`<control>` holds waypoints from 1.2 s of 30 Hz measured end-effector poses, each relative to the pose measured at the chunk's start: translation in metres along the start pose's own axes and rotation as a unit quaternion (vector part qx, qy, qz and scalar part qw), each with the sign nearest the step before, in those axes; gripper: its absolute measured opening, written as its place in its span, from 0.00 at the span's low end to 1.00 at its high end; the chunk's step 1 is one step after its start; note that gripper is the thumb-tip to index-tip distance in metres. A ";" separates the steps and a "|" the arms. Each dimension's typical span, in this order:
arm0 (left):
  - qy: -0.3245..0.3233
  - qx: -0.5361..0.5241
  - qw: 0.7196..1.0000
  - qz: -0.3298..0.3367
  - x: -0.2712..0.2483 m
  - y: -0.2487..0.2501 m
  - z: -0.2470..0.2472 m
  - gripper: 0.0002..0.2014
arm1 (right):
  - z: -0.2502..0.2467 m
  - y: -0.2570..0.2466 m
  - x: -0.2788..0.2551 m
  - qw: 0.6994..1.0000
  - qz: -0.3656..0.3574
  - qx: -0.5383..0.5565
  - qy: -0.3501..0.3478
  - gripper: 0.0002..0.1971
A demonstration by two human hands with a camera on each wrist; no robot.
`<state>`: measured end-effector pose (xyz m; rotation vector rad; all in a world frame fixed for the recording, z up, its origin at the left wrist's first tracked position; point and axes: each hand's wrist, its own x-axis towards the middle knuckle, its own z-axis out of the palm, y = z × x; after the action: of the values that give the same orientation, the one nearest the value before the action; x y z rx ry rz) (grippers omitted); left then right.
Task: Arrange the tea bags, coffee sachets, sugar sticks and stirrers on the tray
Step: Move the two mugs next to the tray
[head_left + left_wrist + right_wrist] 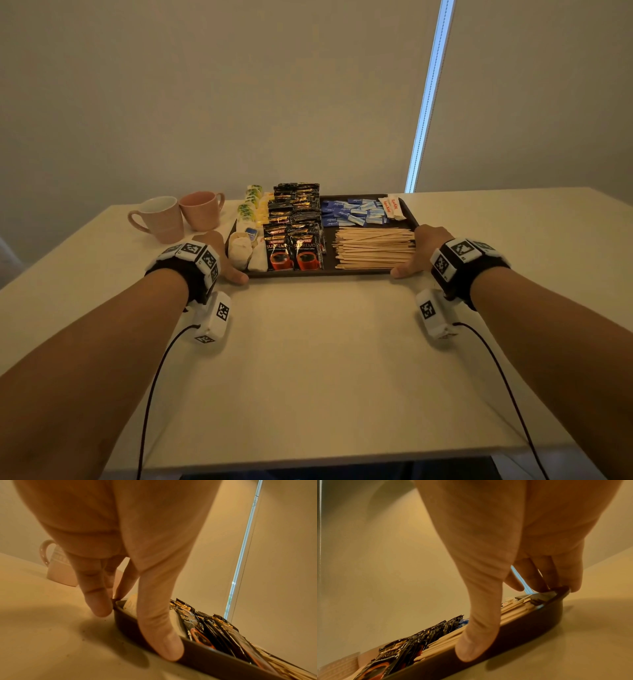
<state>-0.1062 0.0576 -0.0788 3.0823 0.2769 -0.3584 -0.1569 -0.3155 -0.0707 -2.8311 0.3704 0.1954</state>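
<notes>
A dark tray [329, 272] lies on the cream table. It holds tea bags [241, 251] at the left, black coffee sachets [294, 250] in the middle, blue sugar sticks [352, 212] at the back right and wooden stirrers [373, 248] at the front right. My left hand [226, 257] is at the tray's front left corner, thumb [164, 642] pressed on the front wall [214, 660], straight fingers [97, 604] on the side. My right hand [411, 251] mirrors it at the front right corner, its thumb [476, 642] on the wall [522, 631] beside the stirrers [513, 609].
Two pink mugs [159, 219] [202, 209] stand left of the tray. Green and yellow packets [251, 202] sit at the tray's back left, white and red sachets [392, 206] at its back right. Bare table stretches in front of the tray; a wall rises close behind.
</notes>
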 end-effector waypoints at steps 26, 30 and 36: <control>0.208 -0.279 0.936 -0.044 -0.034 -0.104 -0.038 0.18 | -0.027 -0.226 -0.025 0.958 -0.274 0.060 0.060 0.11; 0.228 -0.287 0.927 -0.084 -0.003 -0.132 -0.045 0.08 | -0.009 -0.313 0.036 0.956 -0.287 0.033 0.049 0.06; 0.214 -0.246 0.941 -0.089 0.057 -0.150 -0.049 0.17 | 0.036 -0.360 0.140 0.955 -0.264 -0.128 0.043 0.33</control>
<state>-0.0676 0.2174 -0.0455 2.6044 0.5587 0.3417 0.0713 -0.0037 -0.0361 -3.0715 -0.4313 0.0048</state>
